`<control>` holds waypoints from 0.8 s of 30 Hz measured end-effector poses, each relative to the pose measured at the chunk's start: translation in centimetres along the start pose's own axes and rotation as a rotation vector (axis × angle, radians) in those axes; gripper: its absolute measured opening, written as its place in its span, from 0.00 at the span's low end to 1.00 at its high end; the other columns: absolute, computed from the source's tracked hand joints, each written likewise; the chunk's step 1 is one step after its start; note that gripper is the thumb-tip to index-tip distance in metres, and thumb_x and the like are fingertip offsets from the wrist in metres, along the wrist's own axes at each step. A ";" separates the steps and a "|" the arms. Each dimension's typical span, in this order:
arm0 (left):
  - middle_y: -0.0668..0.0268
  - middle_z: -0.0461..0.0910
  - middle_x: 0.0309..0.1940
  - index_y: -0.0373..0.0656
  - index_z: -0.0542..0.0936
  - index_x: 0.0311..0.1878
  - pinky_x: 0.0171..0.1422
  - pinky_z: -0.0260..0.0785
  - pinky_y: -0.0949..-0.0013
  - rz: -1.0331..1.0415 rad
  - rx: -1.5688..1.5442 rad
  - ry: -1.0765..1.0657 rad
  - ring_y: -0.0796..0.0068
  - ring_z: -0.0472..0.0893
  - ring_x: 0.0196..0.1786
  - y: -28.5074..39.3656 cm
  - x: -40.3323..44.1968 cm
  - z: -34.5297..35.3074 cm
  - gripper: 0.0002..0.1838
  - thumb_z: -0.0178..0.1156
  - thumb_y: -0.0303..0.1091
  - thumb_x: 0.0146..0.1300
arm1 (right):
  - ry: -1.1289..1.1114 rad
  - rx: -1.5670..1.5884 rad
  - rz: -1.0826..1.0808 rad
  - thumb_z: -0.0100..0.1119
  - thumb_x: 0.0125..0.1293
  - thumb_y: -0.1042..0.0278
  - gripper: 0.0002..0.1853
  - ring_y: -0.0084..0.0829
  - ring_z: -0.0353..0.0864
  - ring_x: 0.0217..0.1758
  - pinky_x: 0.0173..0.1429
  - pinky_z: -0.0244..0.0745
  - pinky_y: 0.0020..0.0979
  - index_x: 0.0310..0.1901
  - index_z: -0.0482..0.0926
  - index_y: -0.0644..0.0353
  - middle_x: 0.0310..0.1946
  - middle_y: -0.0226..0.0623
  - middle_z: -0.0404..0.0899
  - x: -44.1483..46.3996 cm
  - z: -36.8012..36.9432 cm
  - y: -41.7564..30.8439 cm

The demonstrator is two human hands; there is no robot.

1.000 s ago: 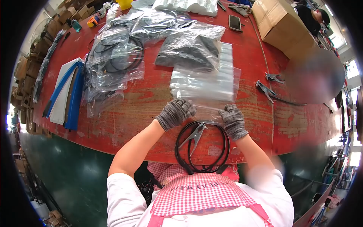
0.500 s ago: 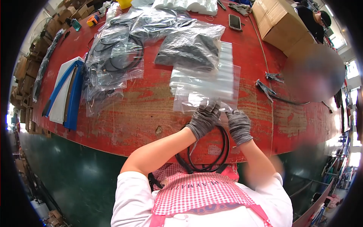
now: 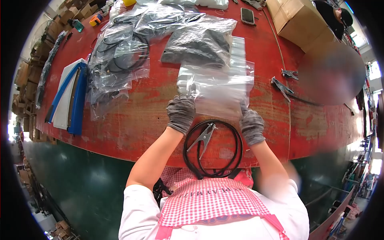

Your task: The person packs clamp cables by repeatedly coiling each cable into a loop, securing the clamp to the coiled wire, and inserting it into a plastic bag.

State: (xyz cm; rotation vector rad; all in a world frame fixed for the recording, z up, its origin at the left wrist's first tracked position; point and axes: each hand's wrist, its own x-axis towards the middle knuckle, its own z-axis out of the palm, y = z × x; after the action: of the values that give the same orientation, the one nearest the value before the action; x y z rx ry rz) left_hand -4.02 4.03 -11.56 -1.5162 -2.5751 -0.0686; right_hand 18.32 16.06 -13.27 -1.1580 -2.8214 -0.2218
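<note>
A clear plastic bag (image 3: 222, 105) stretches between my two gloved hands, its lower part blurred. My left hand (image 3: 181, 113), in a grey knit glove, is closed at the bag's left edge. At the lower right corner, my right hand (image 3: 252, 127) pinches the bag; its fingertips are partly smeared. Just below the bag, a coiled black cable (image 3: 241, 148) lies at the table's front edge. Inside the coil rests a metal clamp (image 3: 205, 138). Behind the bag is a stack of clear plastic bags (image 3: 238, 54), partly covered by a bag with dark contents (image 3: 196, 48).
Bagged cables (image 3: 120, 60) lie on the red table (image 3: 152, 100) at left, beside a blue file binder (image 3: 76, 100). A phone (image 3: 247, 16) and cardboard box (image 3: 298, 24) are at the back. More clamps (image 3: 283, 88) lie right, near another person (image 3: 330, 16).
My left hand has moved left, away from my right hand, and the bag is spread between them. The cable coil and its clamp are now uncovered.
</note>
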 end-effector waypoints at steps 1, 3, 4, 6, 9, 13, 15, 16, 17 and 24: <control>0.60 0.77 0.37 0.44 0.78 0.42 0.41 0.68 0.58 0.028 -0.042 -0.111 0.61 0.76 0.38 -0.4 -0.2 1.0 0.14 0.50 0.40 0.59 | -0.003 -0.004 0.004 0.48 0.54 0.71 0.29 0.33 0.76 0.28 0.28 0.72 0.37 0.61 0.63 0.47 0.25 0.33 0.74 0.2 1.8 0.5; 0.61 0.77 0.34 0.45 0.76 0.42 0.38 0.69 0.57 0.083 -0.023 -0.081 0.62 0.76 0.37 -1.1 -0.8 4.6 0.14 0.49 0.40 0.58 | 0.027 0.094 -0.113 0.53 0.54 0.67 0.37 0.37 0.74 0.28 0.29 0.71 0.41 0.67 0.53 0.45 0.24 0.37 0.72 0.5 3.8 1.2; 0.62 0.77 0.32 0.46 0.77 0.39 0.35 0.69 0.59 0.105 -0.037 -0.031 0.63 0.76 0.36 -1.3 -1.5 5.3 0.11 0.49 0.38 0.58 | 0.140 0.050 -0.166 0.54 0.54 0.67 0.36 0.36 0.72 0.22 0.25 0.69 0.38 0.66 0.55 0.45 0.19 0.36 0.70 -0.1 3.5 1.2; 0.61 0.74 0.28 0.45 0.76 0.34 0.30 0.67 0.59 0.027 -0.005 -0.074 0.62 0.74 0.34 -1.1 -3.7 4.8 0.10 0.48 0.37 0.58 | 0.113 0.052 -0.253 0.54 0.54 0.67 0.35 0.34 0.71 0.20 0.23 0.68 0.37 0.66 0.56 0.44 0.18 0.34 0.69 -2.8 3.3 2.5; 0.63 0.70 0.27 0.44 0.74 0.35 0.27 0.63 0.61 0.460 -0.027 0.036 0.66 0.70 0.29 -2.3 -8.8 6.2 0.10 0.48 0.37 0.56 | 0.011 0.045 -0.441 0.54 0.53 0.68 0.35 0.32 0.67 0.13 0.17 0.64 0.35 0.66 0.58 0.40 0.14 0.31 0.66 -9.2 0.6 3.1; 0.69 0.72 0.26 0.48 0.75 0.40 0.27 0.67 0.64 0.467 -0.126 -0.018 0.71 0.73 0.29 -2.0 -14.0 2.0 0.12 0.49 0.38 0.53 | -0.270 0.274 -0.399 0.55 0.50 0.67 0.37 0.31 0.70 0.14 0.16 0.64 0.35 0.66 0.57 0.42 0.13 0.32 0.67 -15.5 -2.2 1.4; 0.68 0.75 0.27 0.48 0.75 0.40 0.27 0.67 0.65 0.319 -0.179 -0.176 0.71 0.76 0.28 -1.5 -16.8 1.3 0.11 0.49 0.37 0.56 | -0.254 0.346 -0.396 0.57 0.49 0.65 0.38 0.32 0.71 0.15 0.16 0.64 0.36 0.65 0.58 0.44 0.12 0.32 0.67 -18.0 -0.8 0.9; 0.67 0.76 0.27 0.47 0.75 0.40 0.26 0.67 0.64 0.406 0.308 0.039 0.70 0.76 0.27 -1.2 -19.3 1.2 0.10 0.47 0.36 0.58 | -0.267 0.451 -0.386 0.57 0.50 0.63 0.37 0.32 0.72 0.15 0.16 0.64 0.36 0.65 0.59 0.44 0.13 0.32 0.69 -18.9 -0.5 0.4; 0.66 0.78 0.26 0.46 0.75 0.39 0.25 0.67 0.64 0.469 0.795 0.269 0.69 0.77 0.26 -1.1 -22.1 1.2 0.10 0.46 0.36 0.59 | -0.272 0.553 -0.381 0.58 0.51 0.62 0.36 0.32 0.73 0.16 0.17 0.65 0.36 0.65 0.59 0.44 0.14 0.32 0.70 -19.1 -0.4 0.0; 0.56 0.75 0.20 0.47 0.77 0.41 0.23 0.66 0.61 0.055 -0.672 -0.324 0.59 0.76 0.22 -2.0 -24.4 -5.4 0.09 0.51 0.34 0.57 | -0.789 1.481 -0.185 0.50 0.64 0.68 0.15 0.25 0.82 0.34 0.41 0.77 0.24 0.53 0.75 0.56 0.33 0.36 0.81 -14.8 -4.3 0.2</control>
State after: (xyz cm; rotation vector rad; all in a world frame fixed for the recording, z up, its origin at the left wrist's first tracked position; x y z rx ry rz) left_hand 6.46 -18.71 -9.88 -1.9365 -2.9306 -0.8196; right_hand 29.07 5.29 -10.95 -0.5650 -2.2937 2.2262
